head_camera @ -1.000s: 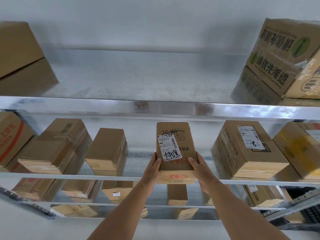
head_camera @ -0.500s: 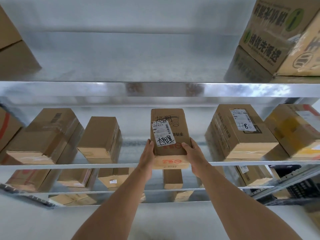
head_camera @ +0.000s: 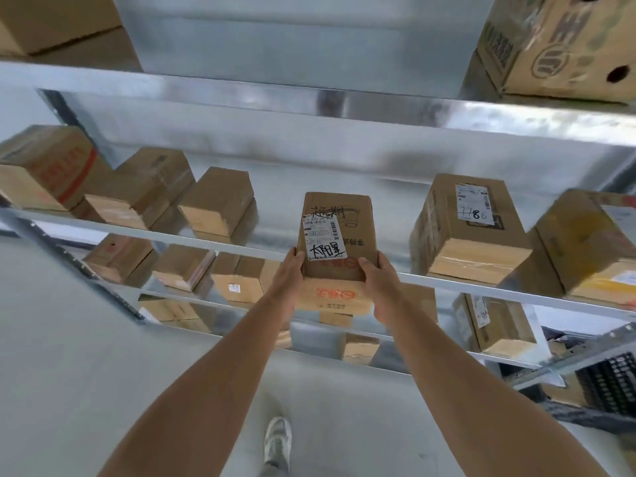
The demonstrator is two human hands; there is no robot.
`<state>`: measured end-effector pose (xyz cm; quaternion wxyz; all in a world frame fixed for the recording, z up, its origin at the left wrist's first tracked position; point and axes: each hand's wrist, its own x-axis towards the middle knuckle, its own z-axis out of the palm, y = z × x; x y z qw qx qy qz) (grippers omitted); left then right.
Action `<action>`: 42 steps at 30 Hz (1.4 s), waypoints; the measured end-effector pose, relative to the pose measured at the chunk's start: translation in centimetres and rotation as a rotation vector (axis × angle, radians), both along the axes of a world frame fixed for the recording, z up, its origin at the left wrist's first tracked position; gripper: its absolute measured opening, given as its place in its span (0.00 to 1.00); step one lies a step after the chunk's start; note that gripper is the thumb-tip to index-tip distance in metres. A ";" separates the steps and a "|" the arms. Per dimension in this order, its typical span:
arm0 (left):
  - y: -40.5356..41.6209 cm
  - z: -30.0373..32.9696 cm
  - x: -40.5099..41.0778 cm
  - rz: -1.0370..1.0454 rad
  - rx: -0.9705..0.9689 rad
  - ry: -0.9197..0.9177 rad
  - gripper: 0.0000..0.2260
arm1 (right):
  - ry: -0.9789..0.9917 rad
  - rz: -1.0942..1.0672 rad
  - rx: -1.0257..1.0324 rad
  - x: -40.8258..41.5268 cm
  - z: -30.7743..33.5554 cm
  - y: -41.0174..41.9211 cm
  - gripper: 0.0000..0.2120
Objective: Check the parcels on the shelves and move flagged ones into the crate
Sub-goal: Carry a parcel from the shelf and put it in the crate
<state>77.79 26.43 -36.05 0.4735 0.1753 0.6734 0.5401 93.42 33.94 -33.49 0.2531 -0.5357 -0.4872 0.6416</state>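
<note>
Head view: you reach forward with both bare arms stretched out, forearms converging on one parcel (head_camera: 335,235) at the front edge of the middle shelf (head_camera: 206,241). Your left hand (head_camera: 288,274) clasps the parcel's left side, thumb laid along the top face and the other fingers hidden behind the cardboard. Your right hand (head_camera: 380,280) clasps the right side the same way, thumb on top near the label (head_camera: 323,237), fingers wrapped out of sight round the far side. The parcel's near end juts past the shelf's front edge, between your two hands; whether its far end touches the shelf you cannot tell.

The label carries handwritten black characters and a barcode; the small print is too fine to read. More handwriting sits on the cardboard above it, partly blurred.

On the same shelf, a box marked 7786 (head_camera: 471,232) stands to the right, apart from your parcel, and a plain box (head_camera: 216,204) stands to the left. A box with a red stripe (head_camera: 44,166) sits at the shelf's left end, cut by the frame edge. On the top shelf (head_camera: 309,94), a printed carton (head_camera: 564,46) at the right end is cut off by the frame. Lower shelves hold further boxes, partly hidden behind your arms. A dark crate (head_camera: 609,383) shows at the right edge, mostly cut off. One white shoe (head_camera: 278,442) shows on the floor below.
</note>
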 end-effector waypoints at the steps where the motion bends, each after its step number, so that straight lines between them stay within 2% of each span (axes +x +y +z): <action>1: -0.9 0.0 1.0 0.010 -0.010 0.001 0.17 | -0.002 0.013 0.001 0.9 0.2 -0.8 0.14; 7: -6.3 0.6 6.7 0.091 0.019 -0.014 0.15 | 0.006 0.047 -0.005 6.2 0.7 -5.7 0.12; 17: -15.0 -1.3 13.2 0.062 0.055 -0.039 0.14 | 0.021 0.016 0.033 12.7 -0.9 -14.6 0.12; 23: -21.9 -3.5 17.2 0.070 -0.004 -0.061 0.20 | 0.032 -0.021 0.011 17.1 -2.2 -21.6 0.16; 26: -24.1 -3.3 19.3 0.064 -0.001 -0.083 0.20 | 0.034 -0.024 -0.009 19.3 -2.7 -24.1 0.16; 32: -25.3 -2.0 25.4 0.028 0.044 -0.072 0.16 | 0.043 -0.066 -0.003 25.3 -3.0 -25.8 0.19; 42: -22.4 -3.8 41.7 0.007 0.087 -0.068 0.19 | 0.079 -0.114 0.017 42.0 -4.3 -23.3 0.21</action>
